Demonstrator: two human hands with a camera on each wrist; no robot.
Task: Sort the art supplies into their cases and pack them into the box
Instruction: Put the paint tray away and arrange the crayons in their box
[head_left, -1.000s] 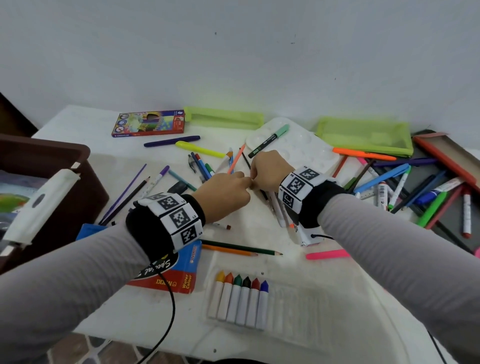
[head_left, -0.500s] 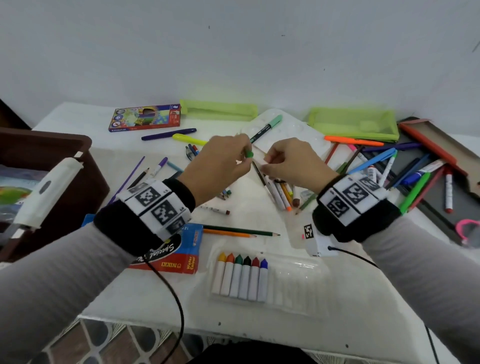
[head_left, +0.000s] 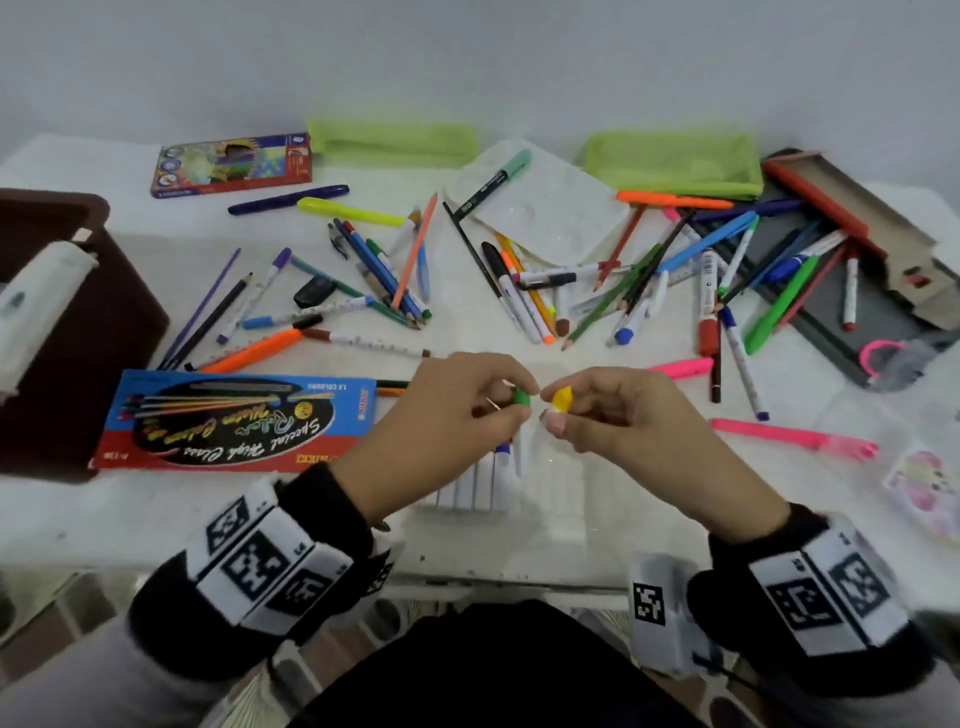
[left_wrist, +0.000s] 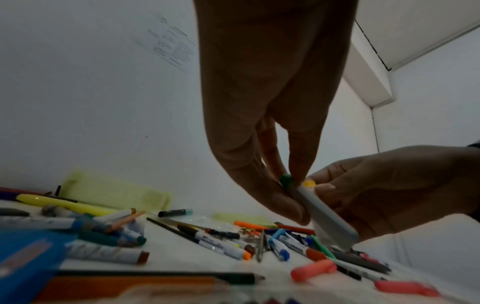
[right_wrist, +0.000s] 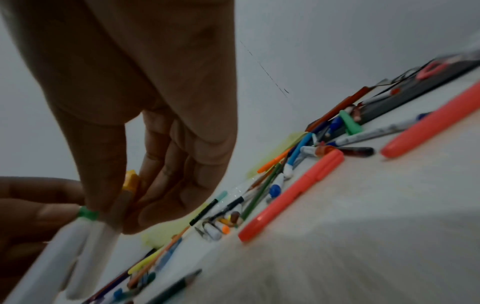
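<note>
White table under scattered pens, with a green-tipped crayon and a yellow-tipped crayon held just above its near edge, tips almost touching. Green one pinched near the tip between thumb and fingers of the left hand, yellow one clamped the same way by the right hand, white bodies pointing down toward the clear crayon tray. Beside the left hand a blue paint box, farther left a brown box.
</note>
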